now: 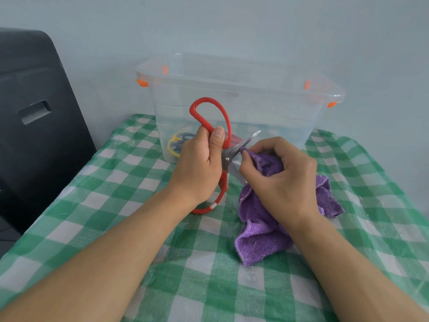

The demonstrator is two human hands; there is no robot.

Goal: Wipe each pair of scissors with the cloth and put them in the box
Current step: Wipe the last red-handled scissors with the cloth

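Two hands share one pair of large red-handled steel scissors (214, 145), held just above the green-and-white checked tablecloth (139, 205) and directly in front of the clear plastic storage box with orange clips (243, 94). The left hand (199, 168) is curled round the handle shanks near the pivot, with the thumb lying up along the upper red loop. The right hand (281, 173) pinches a fold of the purple terry cloth (262, 228) against the upper blade, fingers bunched tight; the rest of the cloth trails down onto the table beneath the wrist.

The blades are parted, and the long axis of the upper one runs up and to the right, tip toward the box wall and handles back toward the left hand — so a wipe along it would carry the right hand away from the pivot and toward the tip. The lower blade slants down behind the right hand, largely hidden.

Inside the box, at its left end, lies at least one pair of yellow-and-blue-handled scissors (177, 142). The left hand, already holding the handles, looks best placed to lift this pair over the near rim — wiping seems unfinished.
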